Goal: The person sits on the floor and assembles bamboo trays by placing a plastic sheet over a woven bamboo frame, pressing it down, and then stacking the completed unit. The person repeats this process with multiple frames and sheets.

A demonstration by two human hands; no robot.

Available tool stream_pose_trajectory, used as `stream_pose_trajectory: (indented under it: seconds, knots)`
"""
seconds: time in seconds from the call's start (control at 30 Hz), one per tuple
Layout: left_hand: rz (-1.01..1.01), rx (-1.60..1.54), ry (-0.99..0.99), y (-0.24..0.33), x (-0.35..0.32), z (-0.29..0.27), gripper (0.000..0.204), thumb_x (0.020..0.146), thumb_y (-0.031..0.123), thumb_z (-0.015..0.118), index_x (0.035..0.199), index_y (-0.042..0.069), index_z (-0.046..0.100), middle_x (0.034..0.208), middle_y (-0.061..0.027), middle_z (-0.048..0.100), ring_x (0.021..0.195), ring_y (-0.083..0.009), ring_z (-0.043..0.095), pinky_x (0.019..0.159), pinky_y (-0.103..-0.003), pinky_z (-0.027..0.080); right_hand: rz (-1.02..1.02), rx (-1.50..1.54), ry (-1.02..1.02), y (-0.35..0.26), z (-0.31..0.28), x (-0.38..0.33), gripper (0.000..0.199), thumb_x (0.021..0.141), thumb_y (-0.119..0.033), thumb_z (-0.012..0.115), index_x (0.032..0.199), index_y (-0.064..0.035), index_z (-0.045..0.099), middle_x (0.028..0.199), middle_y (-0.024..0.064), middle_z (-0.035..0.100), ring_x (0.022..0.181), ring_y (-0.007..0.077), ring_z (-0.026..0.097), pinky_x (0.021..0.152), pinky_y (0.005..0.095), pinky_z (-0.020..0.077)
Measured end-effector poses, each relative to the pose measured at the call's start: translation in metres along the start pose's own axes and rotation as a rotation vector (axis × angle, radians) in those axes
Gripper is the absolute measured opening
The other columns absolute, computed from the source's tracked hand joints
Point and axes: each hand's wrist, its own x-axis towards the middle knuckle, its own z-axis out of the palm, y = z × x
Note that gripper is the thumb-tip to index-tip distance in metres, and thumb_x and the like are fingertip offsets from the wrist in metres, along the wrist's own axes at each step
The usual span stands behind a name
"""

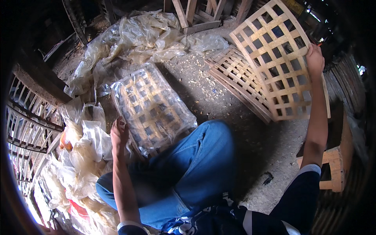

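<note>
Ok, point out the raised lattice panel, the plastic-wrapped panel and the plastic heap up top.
Raised lattice panel (281,60): head view, a slat near the middle.
Plastic-wrapped panel (152,108): head view, middle of its wrapped face.
Plastic heap (143,34): head view, crumpled folds mid-heap.

Plastic-covered panel (150,105) left of panel stack (236,73)

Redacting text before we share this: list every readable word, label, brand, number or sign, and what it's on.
None readable.
Shirt: white marks, too blurred and cut off to read.
Plastic sheeting at left: red patch, no legible lettering.
Lattice panel in right hand: no lettering visible.
</note>
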Motion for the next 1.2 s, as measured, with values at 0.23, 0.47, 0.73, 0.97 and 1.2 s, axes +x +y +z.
stream_pose_trajectory:
  seconds: [0.23,0.47,0.73,0.97,1.2]
  knots:
    - [0.063,-0.075,0.061,0.006,0.003,0.001,0.043,0.081,0.010,0.071,0.122,0.004,0.060,0.097,-0.0157,0.067,0.078,-0.0298,0.067,0.067,-0.037,0.054,0.066,0.230,-0.096,0.023,-0.005,-0.004,0.040,0.102,-0.033,0.040,0.118,-0.0059,0.066,0.117,0.0223,0.064,0.109,0.0410,0.060,0.094,0.0472,0.0476]
    - [-0.101,-0.036,-0.020,0.005,0.000,-0.009,0.042,0.082,0.018,0.070,0.121,0.004,0.061,0.106,-0.0192,0.068,0.097,-0.0354,0.067,0.083,-0.044,0.053,-0.125,0.431,-0.195,-0.026,0.027,-0.046,0.038,0.102,-0.030,0.044,0.115,-0.0009,0.064,0.111,0.0217,0.065,0.105,0.0410,0.062,0.091,0.0443,0.0482]
    - [-0.183,0.010,-0.087,0.000,-0.007,-0.011,0.044,0.082,0.022,0.071,0.123,0.009,0.060,0.113,-0.0148,0.067,0.104,-0.0331,0.066,0.087,-0.043,0.053,-0.250,0.474,-0.242,-0.103,0.001,-0.063,0.030,0.101,-0.026,0.049,0.109,-0.0017,0.065,0.105,0.0202,0.065,0.100,0.0395,0.062,0.087,0.0438,0.0489]
    - [-0.196,-0.005,-0.034,0.003,0.000,-0.002,0.044,0.083,0.024,0.071,0.122,0.008,0.061,0.111,-0.0160,0.068,0.104,-0.0335,0.066,0.088,-0.044,0.052,-0.270,0.648,-0.068,-0.144,-0.036,-0.028,0.028,0.099,-0.027,0.057,0.110,-0.0035,0.068,0.103,0.0147,0.069,0.092,0.0285,0.067,0.084,0.0356,0.0505]
    - [-0.333,-0.337,-0.002,0.032,0.015,-0.015,0.056,0.090,0.045,0.066,0.122,-0.001,0.063,0.113,-0.0217,0.066,0.108,-0.0304,0.065,0.094,-0.039,0.049,0.200,1.245,-0.217,-0.223,-0.062,0.002,0.041,0.102,-0.033,0.055,0.125,-0.0004,0.065,0.105,0.0097,0.071,0.090,0.0148,0.066,0.083,0.0278,0.0499]
